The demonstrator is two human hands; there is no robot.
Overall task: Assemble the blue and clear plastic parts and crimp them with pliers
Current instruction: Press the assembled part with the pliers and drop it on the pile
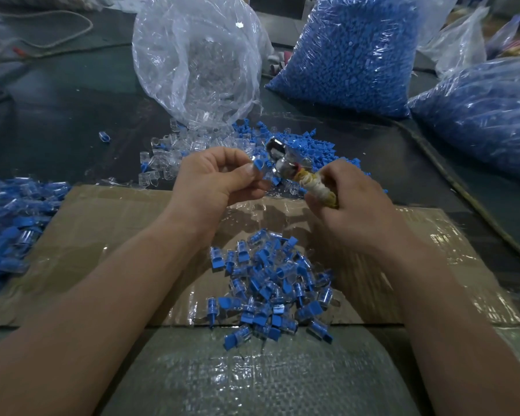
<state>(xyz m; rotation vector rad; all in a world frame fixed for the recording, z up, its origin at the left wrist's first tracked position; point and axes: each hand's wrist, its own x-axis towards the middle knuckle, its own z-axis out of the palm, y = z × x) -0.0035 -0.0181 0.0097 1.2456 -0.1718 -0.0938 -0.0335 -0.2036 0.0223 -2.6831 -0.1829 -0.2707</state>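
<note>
My left hand (219, 178) pinches a small blue and clear plastic part (258, 167) between thumb and fingers. My right hand (351, 205) grips the tape-wrapped handles of the pliers (291, 166), whose shiny metal jaws sit right against the part. Behind the hands lie loose blue parts (315, 148) and loose clear parts (168, 157) on the dark table. A heap of joined blue and clear pieces (270, 283) lies on the taped cardboard (102, 235) below my hands.
An open clear bag of clear parts (198, 61) stands behind. A full bag of blue parts (351, 52) and a second one (481, 115) stand at right. More joined pieces (9, 217) are piled at the left edge. A cable (463, 190) runs down the right side.
</note>
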